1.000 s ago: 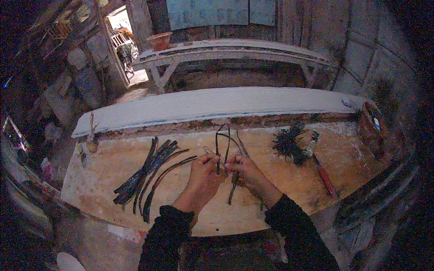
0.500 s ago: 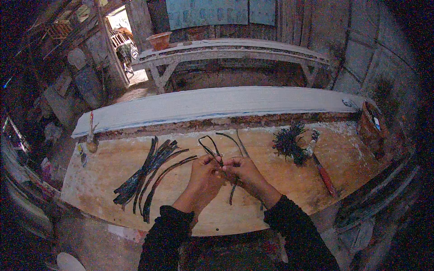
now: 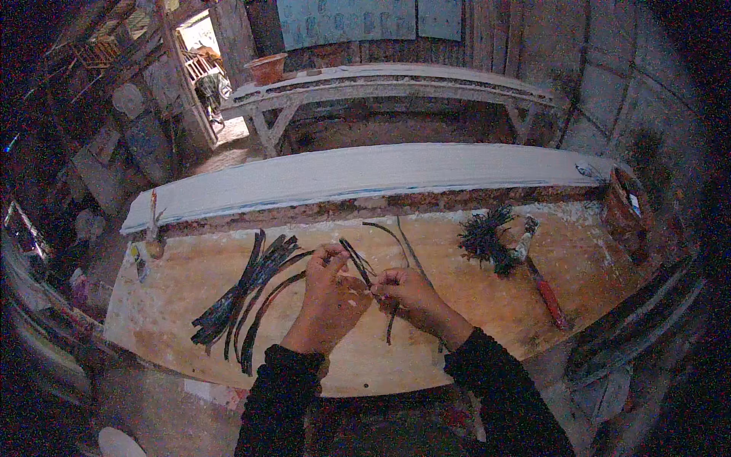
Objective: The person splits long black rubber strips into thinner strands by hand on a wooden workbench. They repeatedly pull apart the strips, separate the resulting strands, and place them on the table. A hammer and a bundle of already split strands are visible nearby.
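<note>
Over the middle of the board, my right hand (image 3: pixel 415 298) pinches a thin black strip (image 3: pixel 352 255), doubled over, between thumb and fingers. My left hand (image 3: pixel 331 297) is right beside it, its thumb and finger closed at the strip; the exact grip is partly hidden. Two more loose strips lie just behind and under my right hand, one of them a curved black strip (image 3: pixel 388 231). Left of my left hand rests a bundle of flat black strips (image 3: pixel 247 286), with a few curved ones alongside. A heap of short, knotted-looking black pieces (image 3: pixel 487 242) sits to the right.
The wooden board (image 3: pixel 175 305) has white smears. A red-handled tool (image 3: pixel 545 295) with a white-crusted head lies at the right. Behind runs a long white-topped plank (image 3: pixel 365 171). A brown pot (image 3: pixel 626 206) stands far right, a small whitish bulb-shaped object (image 3: pixel 154 247) far left.
The raised loop of the strip has narrowed and dropped into a short doubled length. My left hand has shifted left, and its fingers have lifted slightly; my right hand stays almost in place.
</note>
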The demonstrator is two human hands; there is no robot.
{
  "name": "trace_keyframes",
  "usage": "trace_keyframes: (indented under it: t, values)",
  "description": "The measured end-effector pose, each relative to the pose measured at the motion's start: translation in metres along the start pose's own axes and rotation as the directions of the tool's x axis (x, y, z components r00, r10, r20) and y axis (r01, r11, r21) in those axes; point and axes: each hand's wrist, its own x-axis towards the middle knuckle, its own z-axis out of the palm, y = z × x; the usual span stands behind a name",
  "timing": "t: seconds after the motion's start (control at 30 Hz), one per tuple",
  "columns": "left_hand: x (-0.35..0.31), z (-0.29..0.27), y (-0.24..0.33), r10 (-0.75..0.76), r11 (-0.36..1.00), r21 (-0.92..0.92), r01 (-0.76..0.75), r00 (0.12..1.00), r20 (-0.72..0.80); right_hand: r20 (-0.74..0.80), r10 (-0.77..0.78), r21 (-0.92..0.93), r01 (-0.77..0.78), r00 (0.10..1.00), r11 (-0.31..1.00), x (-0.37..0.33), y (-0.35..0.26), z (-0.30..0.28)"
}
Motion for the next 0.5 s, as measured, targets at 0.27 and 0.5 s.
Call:
trace_keyframes:
  t: [0.27, 0.5]
  values:
    - [0.050, -0.052, -0.015, 0.382, 0.722, 0.568, -0.395, 0.912, 0.150, 0.058, 0.071, 0.005, -0.071, 0.996, 0.997, -0.008, -0.012, 0.007]
    - [0.063, -0.069, -0.009, 0.438, 0.789, 0.494, -0.364, 0.898, -0.037, 0.176, 0.138, -0.032, -0.134, 0.975, 0.990, -0.012, -0.011, 0.007]
